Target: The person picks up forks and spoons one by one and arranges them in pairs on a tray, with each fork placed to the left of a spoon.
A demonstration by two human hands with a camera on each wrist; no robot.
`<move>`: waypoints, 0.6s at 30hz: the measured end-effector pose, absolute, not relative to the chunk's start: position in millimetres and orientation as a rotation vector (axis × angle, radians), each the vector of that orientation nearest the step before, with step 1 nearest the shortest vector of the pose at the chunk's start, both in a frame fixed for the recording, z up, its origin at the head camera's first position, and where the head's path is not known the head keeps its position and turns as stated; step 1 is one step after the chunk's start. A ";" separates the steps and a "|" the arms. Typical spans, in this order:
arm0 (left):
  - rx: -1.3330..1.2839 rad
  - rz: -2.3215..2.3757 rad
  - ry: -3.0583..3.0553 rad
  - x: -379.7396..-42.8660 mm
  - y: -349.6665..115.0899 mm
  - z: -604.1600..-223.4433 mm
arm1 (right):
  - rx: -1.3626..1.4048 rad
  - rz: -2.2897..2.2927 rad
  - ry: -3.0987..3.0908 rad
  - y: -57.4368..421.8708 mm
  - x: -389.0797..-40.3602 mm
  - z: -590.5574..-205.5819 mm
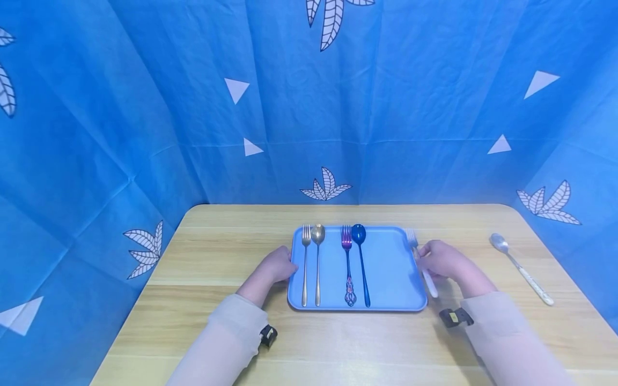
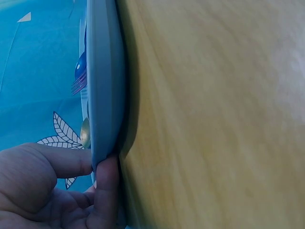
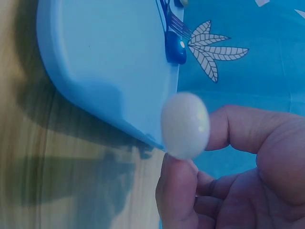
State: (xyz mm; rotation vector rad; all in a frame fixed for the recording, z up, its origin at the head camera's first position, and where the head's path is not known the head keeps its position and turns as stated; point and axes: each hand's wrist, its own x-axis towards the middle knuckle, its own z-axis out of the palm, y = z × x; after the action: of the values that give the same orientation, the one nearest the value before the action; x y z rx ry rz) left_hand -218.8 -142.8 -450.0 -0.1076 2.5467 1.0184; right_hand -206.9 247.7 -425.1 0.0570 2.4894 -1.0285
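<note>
A blue tray [image 1: 386,268] lies on the table, and my left hand [image 1: 281,264] pinches its left rim, thumb above and a finger against the underside in the left wrist view. Above the tray's right edge my right hand [image 1: 438,259] pinches a fork with a white handle [image 1: 429,284]; its rounded white handle end [image 3: 185,125] faces the right wrist camera. On the tray's left side lie a gold fork [image 1: 306,262] and a gold spoon [image 1: 317,257]. Near its middle are a purple fork with a patterned handle [image 1: 347,252] and a dark blue spoon [image 1: 359,241].
To the right of the tray, a silver spoon with a white patterned handle [image 1: 523,271] lies slantwise on the wooden table [image 1: 338,348]. A blue curtain with leaf prints [image 1: 309,107] hangs behind the table and along both sides.
</note>
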 end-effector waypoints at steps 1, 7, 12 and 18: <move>-0.108 1.016 2.548 -218.8 -142.6 -449.8 | 0.057 -1.031 2.490 246.7 -206.7 -425.2; -0.105 1.002 2.560 -219.0 -142.7 -449.3 | 0.056 -1.053 2.481 240.3 -206.6 -425.9; -0.104 1.022 2.550 -218.1 -142.9 -449.4 | 0.046 -1.064 2.475 235.3 -207.6 -427.3; -0.095 1.005 2.565 -218.3 -142.7 -449.7 | 0.048 -1.072 2.473 229.6 -206.7 -428.6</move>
State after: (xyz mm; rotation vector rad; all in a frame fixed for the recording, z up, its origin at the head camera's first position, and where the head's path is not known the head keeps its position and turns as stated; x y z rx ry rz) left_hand -218.3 -142.7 -449.7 -0.0949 2.5646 1.0055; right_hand -206.7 229.6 -428.6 0.0477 2.4730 -1.0724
